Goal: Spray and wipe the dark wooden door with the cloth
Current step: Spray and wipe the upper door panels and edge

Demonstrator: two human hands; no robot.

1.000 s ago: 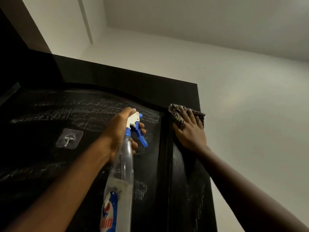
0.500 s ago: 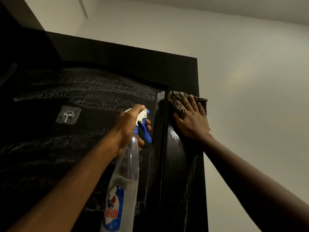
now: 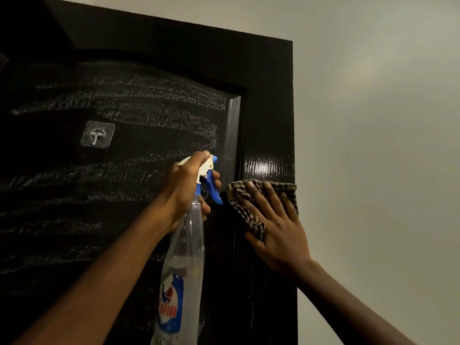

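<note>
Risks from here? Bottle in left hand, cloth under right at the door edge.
1. The right hand only presses the cloth flat at the edge of the door; it may slip off.
2. The spray bottle in the left hand sits beside the right one: stray spray may hit it.
3. The adhesive hook could snag the cloth.

Dark wooden door (image 3: 268, 100) is the only surface here: the raised inner panel shows pale streaky smears across the grain, and the right stile is glossy with a bright reflection. Clear adhesive hook (image 3: 97, 133) is stuck on the panel, upper left. It's well apart from the checked cloth (image 3: 239, 195), which sits flat on the right stile at the door's edge, pinned under my right hand (image 3: 278, 232).
</note>
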